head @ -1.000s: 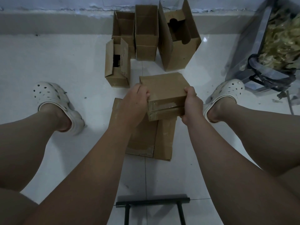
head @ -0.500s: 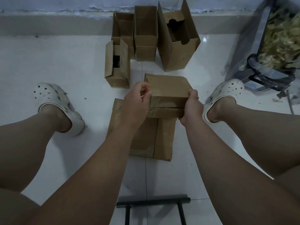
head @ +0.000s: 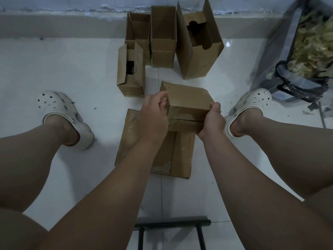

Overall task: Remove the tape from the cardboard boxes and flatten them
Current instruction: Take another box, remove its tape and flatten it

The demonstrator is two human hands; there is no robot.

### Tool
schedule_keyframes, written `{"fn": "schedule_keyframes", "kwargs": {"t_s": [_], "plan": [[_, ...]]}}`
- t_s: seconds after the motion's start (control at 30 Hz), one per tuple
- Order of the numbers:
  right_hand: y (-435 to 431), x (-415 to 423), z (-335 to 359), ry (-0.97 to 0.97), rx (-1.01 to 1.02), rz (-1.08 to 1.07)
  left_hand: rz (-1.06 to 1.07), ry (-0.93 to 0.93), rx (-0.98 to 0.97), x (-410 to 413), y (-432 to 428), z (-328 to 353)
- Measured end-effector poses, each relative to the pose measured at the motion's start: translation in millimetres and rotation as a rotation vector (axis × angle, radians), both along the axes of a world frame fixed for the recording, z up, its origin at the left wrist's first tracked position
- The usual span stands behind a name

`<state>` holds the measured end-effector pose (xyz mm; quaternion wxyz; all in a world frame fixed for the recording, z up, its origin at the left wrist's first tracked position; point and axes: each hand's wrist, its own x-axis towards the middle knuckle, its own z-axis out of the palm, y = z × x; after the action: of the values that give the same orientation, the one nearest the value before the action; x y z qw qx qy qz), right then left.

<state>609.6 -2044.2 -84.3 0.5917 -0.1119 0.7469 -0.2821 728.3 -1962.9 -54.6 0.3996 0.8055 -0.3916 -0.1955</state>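
Holding the taped box [head: 188, 100] off the floor [head: 72, 73], we grip its left edge with the left hand [head: 155, 114] and its near right corner with the right hand [head: 212, 120]. Its tape seam [head: 185, 115] faces us, above the flattened cardboard [head: 182, 156]. Along the floor's far edge stand opened boxes [head: 163, 56]; the tallest box [head: 196, 65] holds a cut-out insert [head: 200, 33]. A clear bag [head: 313, 42] at the right edge holds yellowish scraps.

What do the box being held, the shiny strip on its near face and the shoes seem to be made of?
Held box: matte brown cardboard, with a ragged top edge. Shiny strip: probably clear plastic tape; it glints and wrinkles over the seam. Shoes: off-white moulded foam or rubber, likely; smooth, with punched holes.
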Motion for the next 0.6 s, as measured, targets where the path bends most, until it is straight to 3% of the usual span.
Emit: {"fn": "schedule_keyframes", "kwargs": {"t_s": [0.33, 0.6], "plan": [[9, 5, -5, -0.167, 0.094, -0.143, 0.099, -0.084, -0.245, -14, -8, 14], [10, 4, -5, -0.191, 0.131, -0.188, 0.050, 0.016, -0.215, -12, -9, 26]]}}
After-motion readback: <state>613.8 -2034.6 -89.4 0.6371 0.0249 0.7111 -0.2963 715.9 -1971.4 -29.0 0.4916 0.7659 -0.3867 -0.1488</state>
